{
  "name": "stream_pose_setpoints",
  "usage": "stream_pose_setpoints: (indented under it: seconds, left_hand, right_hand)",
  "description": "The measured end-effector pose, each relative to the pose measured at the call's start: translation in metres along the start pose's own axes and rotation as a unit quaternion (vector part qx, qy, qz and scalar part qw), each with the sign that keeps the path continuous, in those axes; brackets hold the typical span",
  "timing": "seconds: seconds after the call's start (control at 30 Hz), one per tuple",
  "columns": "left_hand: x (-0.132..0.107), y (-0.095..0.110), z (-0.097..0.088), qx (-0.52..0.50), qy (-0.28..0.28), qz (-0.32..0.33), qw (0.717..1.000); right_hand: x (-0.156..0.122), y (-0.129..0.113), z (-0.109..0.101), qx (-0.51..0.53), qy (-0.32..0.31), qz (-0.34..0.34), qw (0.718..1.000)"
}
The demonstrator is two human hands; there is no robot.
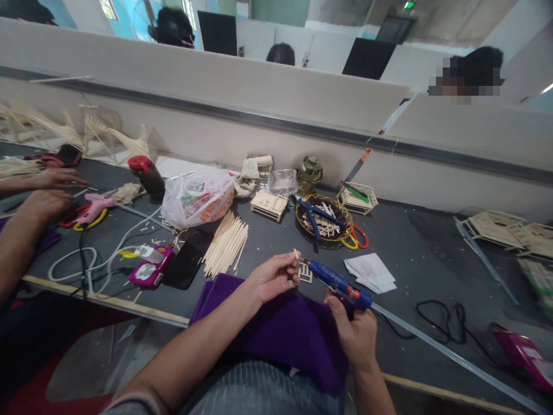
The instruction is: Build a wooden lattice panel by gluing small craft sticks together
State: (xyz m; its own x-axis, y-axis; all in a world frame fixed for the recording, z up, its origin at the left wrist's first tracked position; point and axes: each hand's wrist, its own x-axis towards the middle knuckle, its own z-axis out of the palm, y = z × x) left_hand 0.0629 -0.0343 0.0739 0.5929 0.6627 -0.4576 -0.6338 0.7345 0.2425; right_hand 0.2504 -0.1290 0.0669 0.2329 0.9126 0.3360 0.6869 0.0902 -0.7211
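My left hand [274, 276] pinches a short wooden stick [296, 254] just above a small stick frame [306, 273] lying on the dark table. My right hand [355, 334] grips a blue glue gun [339, 282], whose nozzle points up-left at the stick's end. A purple cloth [276, 328] lies over my lap below both hands. A bundle of long wooden sticks [225, 243] rests to the left of my left hand.
A plastic bag [197, 197], a black phone [187, 259], folded papers [371, 272], a wire ring holding blue pliers [324, 222] and small stick models [268, 204] lie on the table. Another person's hands [47, 190] work at the far left beside a pink glue gun [93, 207]. A divider wall [259, 86] stands behind.
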Motion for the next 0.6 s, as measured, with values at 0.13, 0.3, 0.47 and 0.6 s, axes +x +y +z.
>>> stream_pose_setpoints:
  seconds: [0.13, 0.3, 0.47, 0.6]
  left_hand:
    - [-0.0008, 0.0000, -0.0003, 0.002, -0.016, 0.002, 1.000]
    - [-0.0005, 0.0003, -0.0004, 0.005, -0.014, 0.009, 1.000]
    - [0.0013, 0.0013, -0.0023, 0.010, -0.009, 0.015, 1.000]
    - [0.0032, 0.0007, -0.0039, 0.030, 0.014, 0.039, 0.999]
  right_hand:
    - [0.0019, -0.0029, -0.0016, 0.007, 0.000, -0.001, 1.000]
    - [0.0000, 0.0010, -0.0008, 0.002, 0.004, -0.016, 1.000]
    - [-0.0015, 0.0044, -0.0017, 0.006, 0.021, -0.017, 1.000]
    - [-0.0016, 0.0039, -0.0037, 0.042, 0.011, -0.003, 0.999]
